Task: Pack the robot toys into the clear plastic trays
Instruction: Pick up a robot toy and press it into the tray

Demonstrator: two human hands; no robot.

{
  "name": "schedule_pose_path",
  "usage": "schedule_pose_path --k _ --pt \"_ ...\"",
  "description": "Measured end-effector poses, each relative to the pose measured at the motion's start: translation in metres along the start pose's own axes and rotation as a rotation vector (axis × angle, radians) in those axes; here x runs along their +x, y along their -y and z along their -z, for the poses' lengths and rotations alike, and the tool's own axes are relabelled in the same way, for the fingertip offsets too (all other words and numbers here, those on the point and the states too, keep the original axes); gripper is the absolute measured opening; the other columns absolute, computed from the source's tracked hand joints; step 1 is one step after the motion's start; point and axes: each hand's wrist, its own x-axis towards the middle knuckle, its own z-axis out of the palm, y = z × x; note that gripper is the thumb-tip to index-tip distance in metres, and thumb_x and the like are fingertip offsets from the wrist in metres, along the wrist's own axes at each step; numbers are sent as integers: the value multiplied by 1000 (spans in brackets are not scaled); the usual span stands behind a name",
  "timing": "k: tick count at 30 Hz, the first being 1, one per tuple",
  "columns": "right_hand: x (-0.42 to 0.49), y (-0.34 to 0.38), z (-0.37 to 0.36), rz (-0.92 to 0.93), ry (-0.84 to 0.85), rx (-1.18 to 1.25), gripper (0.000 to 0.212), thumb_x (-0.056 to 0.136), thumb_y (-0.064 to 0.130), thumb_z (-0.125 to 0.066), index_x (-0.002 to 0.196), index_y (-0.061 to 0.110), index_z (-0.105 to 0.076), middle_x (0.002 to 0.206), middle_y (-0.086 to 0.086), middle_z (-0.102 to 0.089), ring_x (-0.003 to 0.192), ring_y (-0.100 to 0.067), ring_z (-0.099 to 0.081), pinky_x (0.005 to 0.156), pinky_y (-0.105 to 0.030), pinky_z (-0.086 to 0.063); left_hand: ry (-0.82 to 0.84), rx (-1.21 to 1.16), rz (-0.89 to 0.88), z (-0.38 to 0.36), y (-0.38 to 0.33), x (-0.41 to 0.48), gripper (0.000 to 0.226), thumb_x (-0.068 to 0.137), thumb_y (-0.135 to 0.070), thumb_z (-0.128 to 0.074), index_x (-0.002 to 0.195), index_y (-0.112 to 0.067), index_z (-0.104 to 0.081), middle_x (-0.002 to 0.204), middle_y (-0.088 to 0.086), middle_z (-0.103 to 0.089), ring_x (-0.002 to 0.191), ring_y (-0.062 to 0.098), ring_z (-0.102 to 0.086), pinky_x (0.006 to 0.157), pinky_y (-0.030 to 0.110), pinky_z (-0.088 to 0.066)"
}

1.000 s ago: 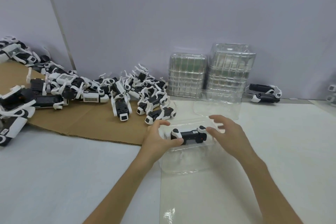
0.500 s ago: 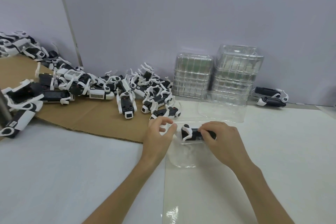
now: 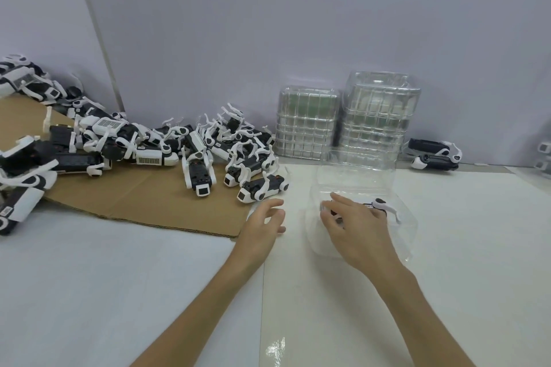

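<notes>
The right hand (image 3: 354,228) lies spread over a black-and-white robot toy (image 3: 380,205) inside a clear plastic tray (image 3: 410,225); I cannot tell if it grips. The left hand (image 3: 264,217) hangs relaxed beside it, holding nothing. Behind stand stacked trays (image 3: 378,116), with loose toys (image 3: 208,152) heaped on cardboard (image 3: 134,197).

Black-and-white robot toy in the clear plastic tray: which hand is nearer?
Right. The right hand lies over the black-and-white robot toy; the left hand is apart, left of the clear plastic tray.
</notes>
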Motion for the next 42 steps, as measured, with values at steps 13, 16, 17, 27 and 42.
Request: schedule_pose_path --k 13,16,17,27,42 --pt "6 57 -54 -220 166 927 66 106 26 -42 159 18 -3 166 9 -2 151 -5 -4 121 -25 -6 -345 -173 -42 14 -4 5 20 100 -14 -46 95 -28 -59 108 -4 -64 66 5 -67 66 29 -46" --pt "19 32 -47 -356 14 978 64 106 26 -43 159 17 -10 166 5 -10 152 -11 -12 120 -30 -11 -338 -167 -38 14 -5 7 18 100 -15 -46 96 -27 -59 107 -5 -63 62 0 -66 66 28 -46" --pt "24 19 -42 -408 -51 1001 62 105 25 -44 159 18 -14 165 3 -15 151 -13 -17 119 -31 -14 -332 -163 -42 13 -5 7 18 100 -15 -46 97 -27 -59 107 -6 -63 62 0 -66 66 28 -46" --pt "45 -75 -13 -710 -354 1036 47 96 16 -54 143 15 -49 147 -3 -48 113 -22 -50 108 -41 -39 -314 -153 -35 10 -5 4 17 100 -15 -45 100 -25 -59 110 -10 -61 64 2 -66 65 27 -46" --pt "115 -86 -9 -157 -179 -215 34 90 13 -62 123 19 -61 126 -5 -58 129 -25 -44 109 -40 -19 -184 -141 69 15 -8 2 15 98 -14 -49 101 -23 -60 109 -4 -61 63 3 -67 64 24 -47"
